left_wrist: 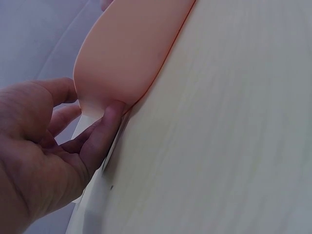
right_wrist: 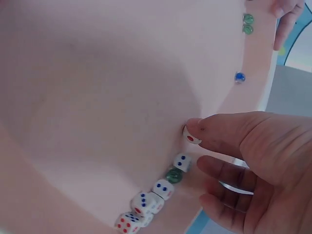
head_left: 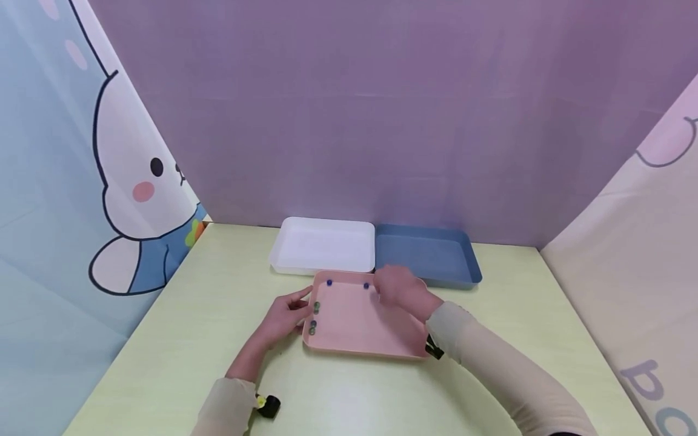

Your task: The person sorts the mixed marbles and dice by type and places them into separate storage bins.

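A pink tray [head_left: 360, 321] lies on the table, and my left hand [head_left: 285, 316] grips its left edge. In the left wrist view, the fingers of that hand [left_wrist: 46, 141] meet the tray's outer wall [left_wrist: 126, 53]. Over the tray's far right part, my right hand [right_wrist: 243, 161] pinches a white die [right_wrist: 191, 137] with a red dot between thumb and fingertip. Beside it, more white dice [right_wrist: 163, 189] line the tray wall with a dark green marble [right_wrist: 173, 175] among them. Blue marbles [head_left: 329, 282] and green marbles [head_left: 317, 307] lie along the far and left sides.
Behind the pink tray stand a white tray [head_left: 327, 245] and, to its right, a blue tray [head_left: 425, 251], side by side. The pale table [head_left: 218, 290] ends at a purple curtain [head_left: 354, 121]. Printed cloths [head_left: 147, 163] hang at both sides.
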Tool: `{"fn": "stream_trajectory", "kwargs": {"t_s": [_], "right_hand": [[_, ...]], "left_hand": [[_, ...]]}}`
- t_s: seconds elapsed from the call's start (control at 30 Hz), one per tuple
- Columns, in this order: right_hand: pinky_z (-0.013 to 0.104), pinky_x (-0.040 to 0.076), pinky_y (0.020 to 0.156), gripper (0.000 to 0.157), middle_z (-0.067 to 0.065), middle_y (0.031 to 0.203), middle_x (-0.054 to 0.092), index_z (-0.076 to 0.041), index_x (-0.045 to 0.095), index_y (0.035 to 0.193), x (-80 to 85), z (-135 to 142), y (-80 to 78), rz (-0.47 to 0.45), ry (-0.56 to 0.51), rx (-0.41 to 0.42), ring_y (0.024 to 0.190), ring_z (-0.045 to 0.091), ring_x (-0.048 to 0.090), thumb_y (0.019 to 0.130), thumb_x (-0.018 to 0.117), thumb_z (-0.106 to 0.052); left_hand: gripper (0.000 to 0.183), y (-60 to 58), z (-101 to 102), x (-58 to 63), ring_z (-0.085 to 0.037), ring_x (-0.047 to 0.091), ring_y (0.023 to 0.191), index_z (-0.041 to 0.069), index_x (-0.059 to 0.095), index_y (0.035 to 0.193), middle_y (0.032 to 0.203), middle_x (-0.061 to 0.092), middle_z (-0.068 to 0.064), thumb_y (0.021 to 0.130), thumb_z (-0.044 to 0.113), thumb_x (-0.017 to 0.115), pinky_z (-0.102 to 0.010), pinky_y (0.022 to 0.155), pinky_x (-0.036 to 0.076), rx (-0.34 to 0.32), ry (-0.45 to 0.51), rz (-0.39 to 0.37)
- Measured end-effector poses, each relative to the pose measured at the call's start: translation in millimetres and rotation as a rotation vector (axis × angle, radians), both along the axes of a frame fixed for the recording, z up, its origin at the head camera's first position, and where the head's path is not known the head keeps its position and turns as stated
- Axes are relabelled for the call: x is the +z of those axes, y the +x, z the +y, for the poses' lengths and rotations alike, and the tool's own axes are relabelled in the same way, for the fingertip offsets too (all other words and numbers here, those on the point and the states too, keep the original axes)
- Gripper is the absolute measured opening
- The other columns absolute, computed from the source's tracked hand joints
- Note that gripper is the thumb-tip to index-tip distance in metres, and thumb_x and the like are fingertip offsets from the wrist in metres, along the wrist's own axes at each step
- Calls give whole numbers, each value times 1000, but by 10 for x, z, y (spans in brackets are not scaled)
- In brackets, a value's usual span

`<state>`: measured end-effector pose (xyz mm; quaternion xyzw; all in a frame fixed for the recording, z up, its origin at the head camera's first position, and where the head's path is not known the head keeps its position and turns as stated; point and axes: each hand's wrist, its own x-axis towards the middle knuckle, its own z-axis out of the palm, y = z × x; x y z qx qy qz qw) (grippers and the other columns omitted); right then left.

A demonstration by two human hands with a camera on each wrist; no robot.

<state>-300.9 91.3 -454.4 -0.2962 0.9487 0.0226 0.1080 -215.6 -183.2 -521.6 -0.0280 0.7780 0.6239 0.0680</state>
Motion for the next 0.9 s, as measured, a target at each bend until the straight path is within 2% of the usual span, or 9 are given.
{"fn": "stream_trajectory", "kwargs": {"t_s": [0.17,0.23,0.3,0.33,0.4,0.5,0.6,0.7,0.9], "right_hand": [[29,18,51,45,-5,57,15,-18,31,55,92,35,34,36,-90,25,56,14,15,84,64,-10],[29,32,57,37,-8,58,30,-17,46,53,133,61,41,66,-154,44,59,14,31,82,69,-14],[39,45,78,22,-6,70,54,-16,64,61,170,89,45,91,-220,65,79,20,52,81,74,-18],[49,43,92,14,-1,85,64,-16,71,69,186,105,45,103,-251,74,99,27,56,81,76,-21],[64,25,106,9,7,119,64,-18,78,84,204,142,38,104,-316,77,130,40,40,80,80,-26],[68,15,108,14,15,143,48,-19,79,90,207,192,14,77,-416,36,140,46,19,82,79,-30],[67,11,109,13,16,148,41,-21,79,92,184,232,-18,57,-519,-10,143,44,13,83,78,-30],[66,10,110,11,17,147,43,-19,78,91,155,261,-51,31,-628,-41,142,45,16,84,78,-27],[60,25,109,17,20,147,41,-10,76,96,125,294,-131,-76,-802,-124,141,42,20,85,77,-23]], "left_hand": [[52,0,16,-6,-24,56,85,19,53,141,103,64,-11,91,9,67,-35,58,56,-3,-5,1],[52,0,21,-11,-24,56,84,20,54,141,103,64,-11,91,9,67,-35,57,56,-3,-6,-1],[52,-2,26,-15,-23,56,84,19,53,141,102,64,-11,92,9,67,-36,57,56,-3,-5,-2],[52,-3,27,-17,-23,56,84,20,53,141,102,64,-11,92,9,67,-36,57,56,-2,-4,-3],[52,-3,29,-20,-23,56,84,20,54,141,103,64,-11,92,8,67,-36,58,56,-1,-4,-3],[52,-4,26,-24,-23,57,85,19,54,141,103,64,-12,92,8,67,-36,58,57,1,4,-1],[52,1,19,-21,-24,57,87,19,53,141,104,63,-13,92,8,67,-37,60,57,0,18,-5],[52,7,11,-17,-25,57,88,19,53,141,104,63,-13,92,8,66,-38,62,58,-3,33,-14],[52,17,-8,-15,-25,59,89,17,52,142,105,62,-15,93,7,65,-39,63,58,-13,51,-14]]}}
